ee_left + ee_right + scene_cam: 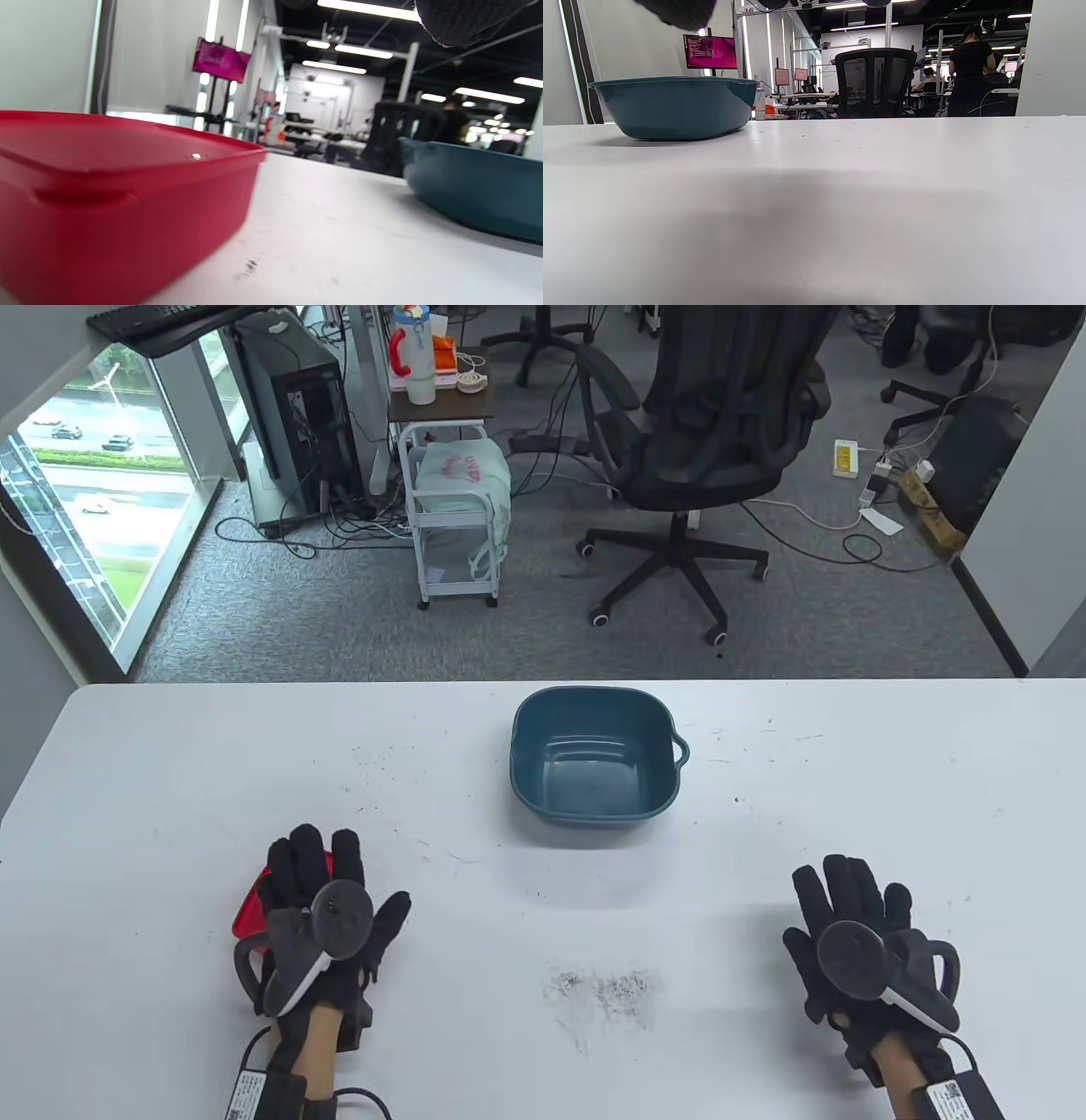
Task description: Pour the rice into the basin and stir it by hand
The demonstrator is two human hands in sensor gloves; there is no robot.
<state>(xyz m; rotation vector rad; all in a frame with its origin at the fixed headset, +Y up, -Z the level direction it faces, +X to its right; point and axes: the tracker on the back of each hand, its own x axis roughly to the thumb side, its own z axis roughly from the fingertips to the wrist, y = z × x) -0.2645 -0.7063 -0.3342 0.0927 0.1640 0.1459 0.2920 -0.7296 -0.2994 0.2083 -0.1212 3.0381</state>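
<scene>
The big white table [170,780] holds everything. The blue basin [594,759] sits on it toward the far edge, about in the middle, and I will tell every other place from the basin.

The basin is open at the top and stands flat. No rice shows inside it; the bottom looks bare, with maybe a shine as if wet, though I cannot tell for sure. So I think the pouring has not been done yet. This looks like the very start of the job.

The red box [253,904] is on the near left side of the basin, well apart from it. It has a flat red lid on top, which the left wrist view shows. The rice is probably in there, but the box is closed and I cannot see any rice.

The left hand [327,925] lies over the red box with its fingers straight and spread. It rests above or on the lid and does not grip it.

The right hand [857,937] is on the near right side of the basin, also well apart. Its fingers are straight and loose, flat over the table, holding nothing.

Small dark specks [607,988] lie on the table nearer than the basin, between the two hands.

Next, I think the lid has to come off. Then the box must be picked up, carried to the basin and tipped slowly so nothing spills.
</scene>
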